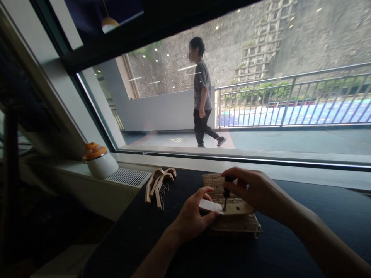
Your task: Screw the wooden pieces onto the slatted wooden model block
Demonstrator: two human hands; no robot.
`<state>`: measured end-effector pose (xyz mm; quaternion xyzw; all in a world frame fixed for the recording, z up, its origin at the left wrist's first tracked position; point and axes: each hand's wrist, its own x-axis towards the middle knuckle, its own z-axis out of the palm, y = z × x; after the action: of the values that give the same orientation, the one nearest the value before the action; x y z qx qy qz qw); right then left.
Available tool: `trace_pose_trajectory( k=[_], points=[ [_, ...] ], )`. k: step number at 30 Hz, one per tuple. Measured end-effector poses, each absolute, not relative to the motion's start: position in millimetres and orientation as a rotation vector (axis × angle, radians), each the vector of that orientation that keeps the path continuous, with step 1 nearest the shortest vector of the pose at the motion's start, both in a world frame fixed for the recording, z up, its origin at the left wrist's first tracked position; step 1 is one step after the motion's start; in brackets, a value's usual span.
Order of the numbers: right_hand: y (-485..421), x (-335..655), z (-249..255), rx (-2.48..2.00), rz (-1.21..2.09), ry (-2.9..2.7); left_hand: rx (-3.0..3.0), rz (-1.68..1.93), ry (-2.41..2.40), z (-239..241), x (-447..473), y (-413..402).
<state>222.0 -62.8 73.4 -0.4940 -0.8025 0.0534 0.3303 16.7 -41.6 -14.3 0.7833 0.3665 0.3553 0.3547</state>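
My right hand (255,191) is closed round the dark handle of a small screwdriver (225,197), held upright with its tip on a flat wooden piece (234,209). My left hand (193,217) pinches the pale left end of that piece and holds it down. The piece lies on a worn wooden block (234,224) on the black table (261,251).
A pile of curved wooden pieces with screws (159,184) lies to the left on the table. A white pot with an orange lid (98,160) stands on the sill by a vent grille (127,177). Outside the window a person (203,96) walks past a railing.
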Motion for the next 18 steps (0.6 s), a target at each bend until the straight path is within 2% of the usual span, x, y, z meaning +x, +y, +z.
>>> trace_pose_trajectory(
  k=[8,18],
  points=[
    [-66.6,221.3,75.7,-1.117,0.285,-2.134,2.039,0.927,0.981,-14.3,16.5,-41.4],
    [-60.6,220.0,71.2,-1.274,0.25,-2.041,2.039,0.93,0.994,-14.6,16.3,-42.2]
  ],
)
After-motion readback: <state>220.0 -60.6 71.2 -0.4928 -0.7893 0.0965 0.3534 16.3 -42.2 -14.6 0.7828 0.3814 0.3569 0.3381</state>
